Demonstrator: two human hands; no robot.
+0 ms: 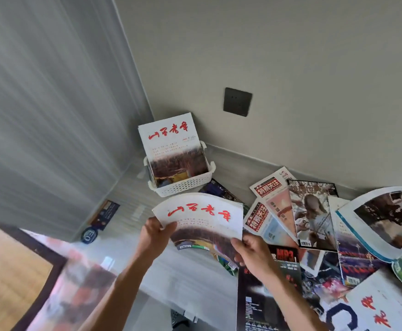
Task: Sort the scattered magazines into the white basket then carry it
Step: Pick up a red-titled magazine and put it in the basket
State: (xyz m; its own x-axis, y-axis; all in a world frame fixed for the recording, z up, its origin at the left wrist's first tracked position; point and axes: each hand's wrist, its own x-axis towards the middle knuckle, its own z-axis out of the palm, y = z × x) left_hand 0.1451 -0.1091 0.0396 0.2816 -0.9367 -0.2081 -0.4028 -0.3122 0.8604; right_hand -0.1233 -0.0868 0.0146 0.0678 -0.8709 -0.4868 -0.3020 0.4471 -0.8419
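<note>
White basket [183, 185] sits at the far corner of the floor by the wall, one magazine [171, 142] upright inside. We hold a second matching magazine [202, 218]: left hand [154, 237] and right hand [252, 254] both closed on its lower edge. Scattered pile [314, 225] along the wall remains; carrying not started.
</note>
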